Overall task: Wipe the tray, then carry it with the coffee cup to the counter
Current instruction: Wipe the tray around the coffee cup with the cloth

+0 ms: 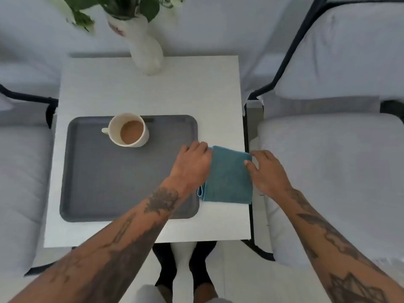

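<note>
Small white square side table (140, 92), hemmed in by pale cushioned seats with black metal frames on left and right. At the far edge, a white ceramic vase of green leaves (146, 51). On the near left half, a flat grey rectangular plastic tray (105, 182), its near rim close to the table's near edge. On the tray's far side, a cream ceramic coffee cup (129, 130), partly filled with milky coffee, handle pointing left. Just right of the tray, a folded teal microfibre cloth (228, 176), its right edge hard against the table's right edge.

Left hand (192, 165) reaching across the tray's right rim, fingers curled on the cloth's left edge; firm grip or mere touch, cannot tell. Right hand (265, 171) loosely open, fingertips at the cloth's far right corner, nothing enclosed.

Judged very early: cloth not yet on the tray, wiping not begun, carrying all ahead. No spill discernible on the tray.

Plenty of bare tray near and left of the cup for wiping strokes. Little spare table to the right. Cup likely needing care or a lift during far-side strokes. Vase well apart from the tray.
</note>
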The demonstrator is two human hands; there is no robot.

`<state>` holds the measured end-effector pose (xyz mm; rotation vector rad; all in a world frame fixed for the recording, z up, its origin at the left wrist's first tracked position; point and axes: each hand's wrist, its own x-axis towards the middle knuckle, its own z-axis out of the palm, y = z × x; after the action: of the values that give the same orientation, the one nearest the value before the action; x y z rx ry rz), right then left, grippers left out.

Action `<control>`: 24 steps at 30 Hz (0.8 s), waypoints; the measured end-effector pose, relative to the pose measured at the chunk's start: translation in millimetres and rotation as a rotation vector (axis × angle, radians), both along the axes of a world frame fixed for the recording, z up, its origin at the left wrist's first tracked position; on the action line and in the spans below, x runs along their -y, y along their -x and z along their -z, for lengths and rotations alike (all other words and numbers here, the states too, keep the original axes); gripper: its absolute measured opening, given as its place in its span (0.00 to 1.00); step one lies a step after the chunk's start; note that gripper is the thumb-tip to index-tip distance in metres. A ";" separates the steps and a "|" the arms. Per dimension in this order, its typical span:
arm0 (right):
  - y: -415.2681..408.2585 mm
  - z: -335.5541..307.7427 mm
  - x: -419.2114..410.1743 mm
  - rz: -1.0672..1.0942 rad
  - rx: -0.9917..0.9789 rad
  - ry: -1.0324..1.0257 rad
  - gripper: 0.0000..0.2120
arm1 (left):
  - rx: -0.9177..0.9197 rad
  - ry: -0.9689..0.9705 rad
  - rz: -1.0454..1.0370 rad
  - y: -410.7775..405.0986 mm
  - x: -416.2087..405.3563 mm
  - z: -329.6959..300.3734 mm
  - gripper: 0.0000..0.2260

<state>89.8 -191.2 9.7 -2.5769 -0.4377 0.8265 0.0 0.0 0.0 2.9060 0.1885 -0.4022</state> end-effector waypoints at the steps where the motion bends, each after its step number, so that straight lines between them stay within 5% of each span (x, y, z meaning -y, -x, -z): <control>1: -2.4 6.5 0.1 0.015 -0.017 0.018 0.20 | 0.013 -0.048 0.042 -4.5 0.5 9.0 0.14; 9: -14.2 34.1 -3.1 0.085 -0.140 0.034 0.21 | 0.020 -0.142 0.085 -33.6 7.4 20.8 0.19; 19: -0.8 32.5 -6.7 0.092 0.032 0.012 0.09 | -0.084 -0.114 -0.010 -30.7 20.7 7.4 0.11; 24: 28.1 -12.4 -2.3 0.158 0.004 -0.175 0.06 | 0.140 0.179 -0.151 4.7 25.6 -12.0 0.07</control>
<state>61.7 -188.9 22.1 -2.4157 -0.2886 0.6963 -4.7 -25.6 12.0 2.7079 0.3301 -0.1799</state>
